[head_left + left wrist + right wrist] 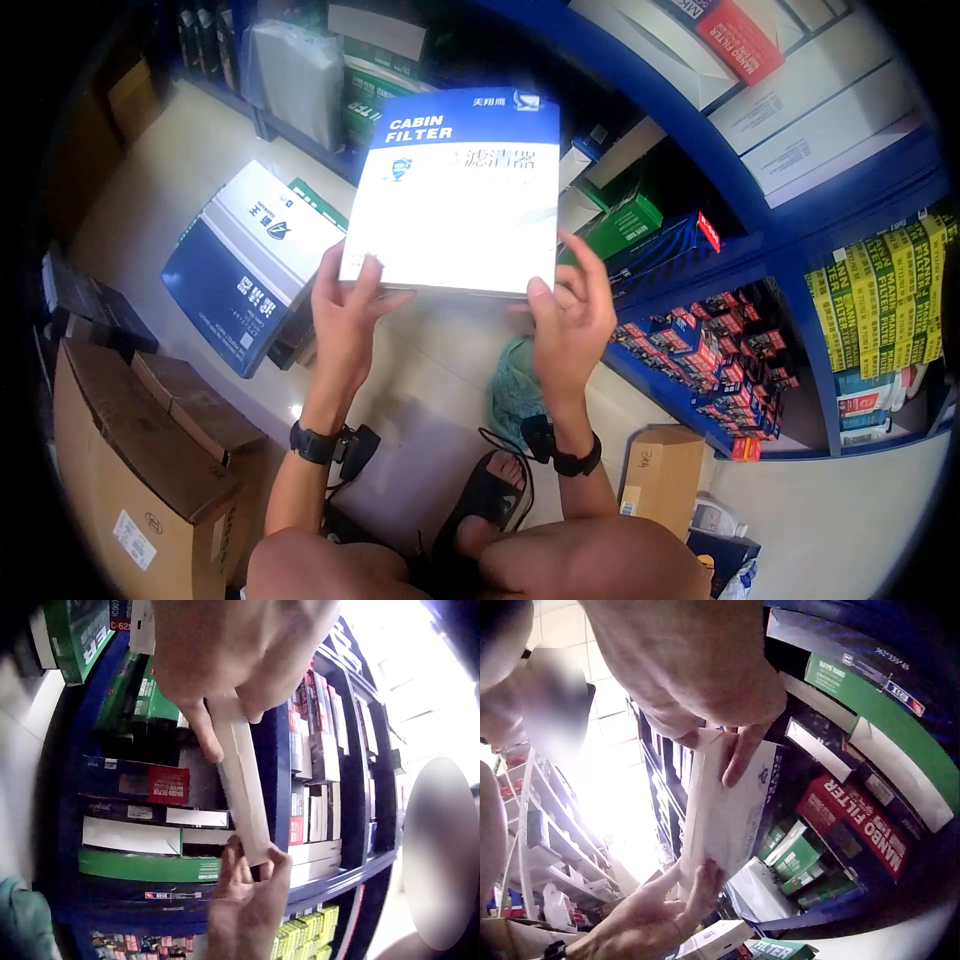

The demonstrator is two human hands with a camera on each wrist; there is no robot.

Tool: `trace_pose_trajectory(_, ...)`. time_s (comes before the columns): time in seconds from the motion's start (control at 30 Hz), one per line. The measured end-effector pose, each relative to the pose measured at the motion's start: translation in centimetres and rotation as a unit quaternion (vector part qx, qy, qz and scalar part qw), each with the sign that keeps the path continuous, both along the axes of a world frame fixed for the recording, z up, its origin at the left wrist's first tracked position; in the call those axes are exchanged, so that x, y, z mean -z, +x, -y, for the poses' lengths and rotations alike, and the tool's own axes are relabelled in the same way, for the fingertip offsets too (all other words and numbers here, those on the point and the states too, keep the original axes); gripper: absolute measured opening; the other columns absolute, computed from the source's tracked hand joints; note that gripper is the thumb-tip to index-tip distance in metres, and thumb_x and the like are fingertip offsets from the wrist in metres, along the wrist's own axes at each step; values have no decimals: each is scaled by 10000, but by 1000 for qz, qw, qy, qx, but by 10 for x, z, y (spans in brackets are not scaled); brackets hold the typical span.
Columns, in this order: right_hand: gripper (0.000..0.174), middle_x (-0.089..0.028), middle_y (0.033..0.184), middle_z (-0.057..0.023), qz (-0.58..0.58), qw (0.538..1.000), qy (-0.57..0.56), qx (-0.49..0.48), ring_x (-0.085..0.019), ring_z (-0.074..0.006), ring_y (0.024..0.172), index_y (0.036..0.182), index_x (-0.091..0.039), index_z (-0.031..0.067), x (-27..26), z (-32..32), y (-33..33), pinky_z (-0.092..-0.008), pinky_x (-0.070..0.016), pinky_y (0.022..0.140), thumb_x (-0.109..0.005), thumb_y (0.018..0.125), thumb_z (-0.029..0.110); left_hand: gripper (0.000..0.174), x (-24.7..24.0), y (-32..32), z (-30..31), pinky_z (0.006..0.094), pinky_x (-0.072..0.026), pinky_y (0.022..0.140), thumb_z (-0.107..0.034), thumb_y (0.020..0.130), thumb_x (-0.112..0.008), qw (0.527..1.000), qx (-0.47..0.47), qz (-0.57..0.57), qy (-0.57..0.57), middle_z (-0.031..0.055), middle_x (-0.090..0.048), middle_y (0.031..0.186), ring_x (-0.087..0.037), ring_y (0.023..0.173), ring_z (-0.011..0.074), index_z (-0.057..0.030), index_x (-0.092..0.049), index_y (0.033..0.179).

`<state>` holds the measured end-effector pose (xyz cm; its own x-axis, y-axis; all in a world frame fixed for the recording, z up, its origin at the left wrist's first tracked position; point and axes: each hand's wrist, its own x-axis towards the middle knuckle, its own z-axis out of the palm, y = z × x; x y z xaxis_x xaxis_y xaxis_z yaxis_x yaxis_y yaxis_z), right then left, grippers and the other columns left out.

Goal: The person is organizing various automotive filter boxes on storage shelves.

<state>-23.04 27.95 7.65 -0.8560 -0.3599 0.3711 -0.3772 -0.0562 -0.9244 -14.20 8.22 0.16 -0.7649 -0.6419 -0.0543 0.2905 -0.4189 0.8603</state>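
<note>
A white and blue cabin filter box (455, 215) is held up in front of the shelves, its printed face towards the head camera. My left hand (343, 315) grips its lower left corner, thumb on the front face. At the lower right corner, my right hand (574, 325) pinches the box, its thumb at the bottom edge. The left wrist view shows the narrow white side of the cabin filter box (244, 780) between both hands. Seen from the right wrist, fingers of both hands lie against the box (724, 814).
Blue shelving (780, 255) with filter boxes stands ahead and to the right. Another blue and white filter box (245, 265) lies on the left, near brown cartons (150, 460). A green bag (512, 390) is on the floor by the foot; a small carton (662, 475) stands right.
</note>
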Motion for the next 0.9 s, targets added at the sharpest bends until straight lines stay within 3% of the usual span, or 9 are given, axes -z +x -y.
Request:
trace_pose_trajectory(0.1, 548, -600, 1130, -109, -35, 994, -74, 76, -783, -229, 972, 1526, -536, -104, -18, 18, 6, -287, -687, 742, -655, 991, -90, 738, 9, -11, -5, 400, -699, 966, -170, 1014, -775, 982, -47, -21, -180, 166, -612, 1487, -684, 1295, 284, -87, -413, 1651)
trace_pose_trajectory(0.17, 522, -597, 1125, -103, -73, 992, -51, 90, -781, -220, 973, 1493, -584, -97, -29, 28, 8, -289, -683, 742, -657, 976, -94, 909, 1, -12, -5, 428, -661, 1023, -44, 831, -896, 883, -117, 69, -450, 138, -624, 1534, -631, 1389, 338, -166, -495, 1637)
trace_pose_trajectory(0.2, 500, -594, 1120, -98, -111, 988, -27, 104, -779, -212, 975, 1460, -632, -90, -33, 34, 8, -291, -679, 743, -658, 961, -99, 909, -1, -12, -3, 428, -661, 1023, -44, 831, -896, 883, -116, 68, -450, 138, -624, 1534, -631, 1389, 338, -166, -495, 1637)
trace_pose_trajectory(0.27, 480, -598, 1064, -90, -151, 979, -28, 130, -759, -168, 888, 1404, -706, -53, -38, 48, 6, -300, -661, 699, -700, 925, -69, 853, -4, -16, 0, 461, -621, 1005, -59, 821, -885, 767, -136, 70, -623, 204, -656, 1491, -632, 1378, 407, -200, -564, 1598)
trace_pose_trajectory(0.33, 495, -603, 997, -92, -277, 943, 73, 168, -714, -156, 783, 1392, -731, -21, -40, 58, 3, -312, -626, 646, -751, 898, -27, 845, -13, -21, -5, 436, -614, 1034, -40, 809, -869, 786, -124, 79, -600, 224, -689, 1426, -666, 1312, 422, -199, -580, 1587)
trace_pose_trajectory(0.47, 491, -634, 995, -109, -333, 928, 48, 158, -696, -197, 757, 1379, -745, -6, -52, 83, -10, -319, -595, 636, -834, 905, 87, 720, -21, -41, 4, 445, -617, 886, -23, 869, -822, 825, -116, 56, -549, 250, -746, 1228, -749, 1075, 434, -136, -587, 1540)
trace_pose_trajectory(0.5, 501, -669, 1122, -130, -330, 934, 50, 125, -779, -185, 962, 1430, -706, -14, -55, 86, -13, -281, -640, 739, -820, 944, 24, 664, -24, -45, 7, 447, -609, 827, -17, 890, -804, 855, -80, 58, -509, 258, -757, 1155, -762, 991, 433, -106, -594, 1513)
trace_pose_trajectory(0.7, 691, -687, 1270, -189, -342, 931, 74, 98, -791, -263, 1040, 1598, -547, 24, -45, 94, -35, -345, -659, 825, -799, 954, 39, 530, -32, -81, 25, 426, -571, 734, -19, 920, -777, 873, -71, 7, -483, 234, -735, 948, -745, 819, 377, -22, -606, 1421)
trace_pose_trajectory(0.9, 773, -620, 1463, -272, -353, 928, 103, 57, -728, -362, 1224, 1637, -481, 13, -33, 86, -55, -412, -617, 978, -798, 932, 35, 443, -23, -121, 18, 413, -573, 729, -31, 931, -780, 892, -80, -50, -443, 250, -753, 968, -768, 838, 387, 6, -630, 1347)
